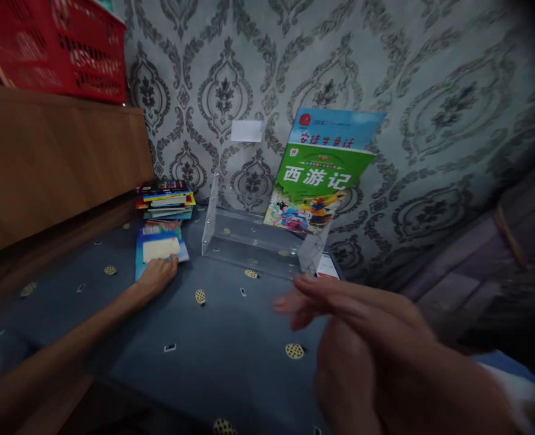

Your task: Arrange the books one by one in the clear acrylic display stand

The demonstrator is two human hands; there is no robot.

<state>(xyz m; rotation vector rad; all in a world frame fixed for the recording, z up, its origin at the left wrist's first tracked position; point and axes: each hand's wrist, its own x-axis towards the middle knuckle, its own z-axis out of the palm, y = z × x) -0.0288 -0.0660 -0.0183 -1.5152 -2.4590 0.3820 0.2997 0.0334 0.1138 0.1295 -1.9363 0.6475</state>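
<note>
My left hand [157, 275] is at the near right edge of a blue book [142, 248] with a cream panel, its fingers curled on the cover. Behind that book rises a stack of books [168, 202]. A clear acrylic rack [249, 241] stands on the cloth in the middle. In its right part a green book [315, 181] leans upright, and a blue-covered book [340, 124] shows behind it. My right hand [331, 308], partly blurred, hovers in front of the rack's right end with fingers stretched out and nothing in them.
A dark blue patterned cloth [231, 326] covers the surface. On the left, a wooden cabinet [59, 163] carries a red basket [54, 51]. A patterned wall is behind, with a small white card [246, 131]. Beyond the rack's right end lies a white-and-red item [326, 266].
</note>
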